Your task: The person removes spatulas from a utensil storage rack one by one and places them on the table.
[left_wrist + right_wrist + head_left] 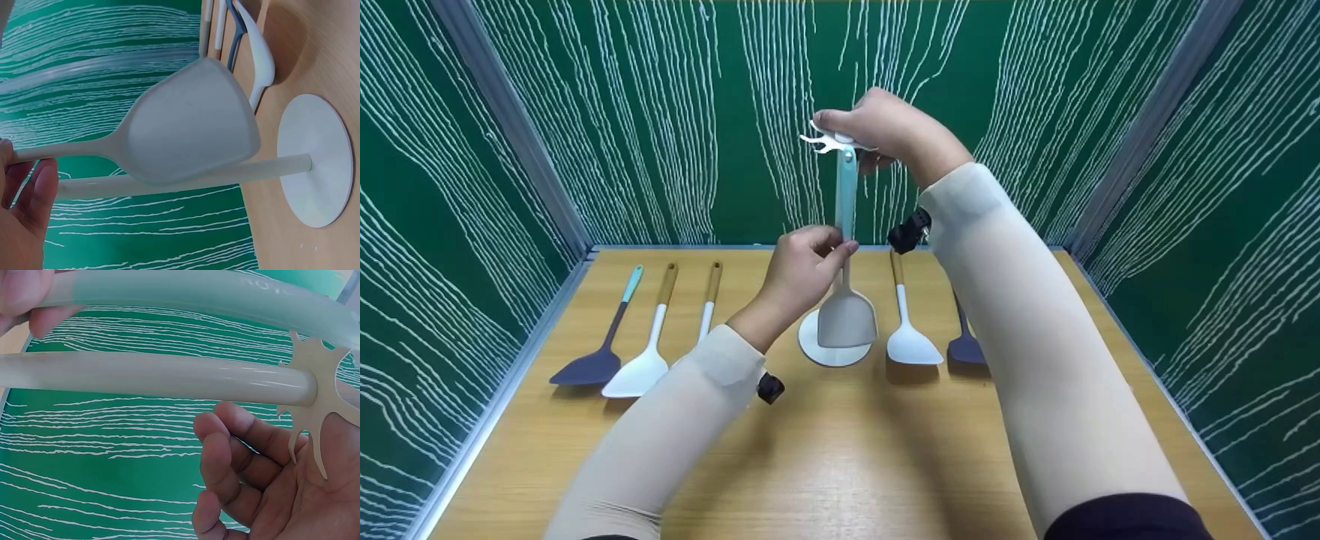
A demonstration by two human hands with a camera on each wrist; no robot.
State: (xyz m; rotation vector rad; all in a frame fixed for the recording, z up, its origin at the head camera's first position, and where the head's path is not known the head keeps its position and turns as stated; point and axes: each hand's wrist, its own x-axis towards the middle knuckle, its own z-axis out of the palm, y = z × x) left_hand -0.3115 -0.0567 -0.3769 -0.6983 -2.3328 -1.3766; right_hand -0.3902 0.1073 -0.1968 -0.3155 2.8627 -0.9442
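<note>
A spatula with a pale turquoise handle and a light grey blade (847, 321) hangs upright, blade down, beside the pole of a white utensil stand (834, 358). My left hand (801, 268) pinches its neck just below the turquoise part. The handle's upper end is at the stand's hooked top (826, 142); whether it hangs on a hook I cannot tell. My right hand (898, 133) holds that top, thumb over it and fingers loosely curled below. In the right wrist view the hook prongs (318, 377) lie against the palm, and the pole (169, 377) runs beneath the spatula handle.
On the wooden table (840, 465), left of the stand, lie a dark spatula (589, 367), a white one (637, 375) and another (706, 319) partly behind my left sleeve. To the right are a white spatula (913, 346) and a dark one (966, 349). Green, white-streaked panels surround the table.
</note>
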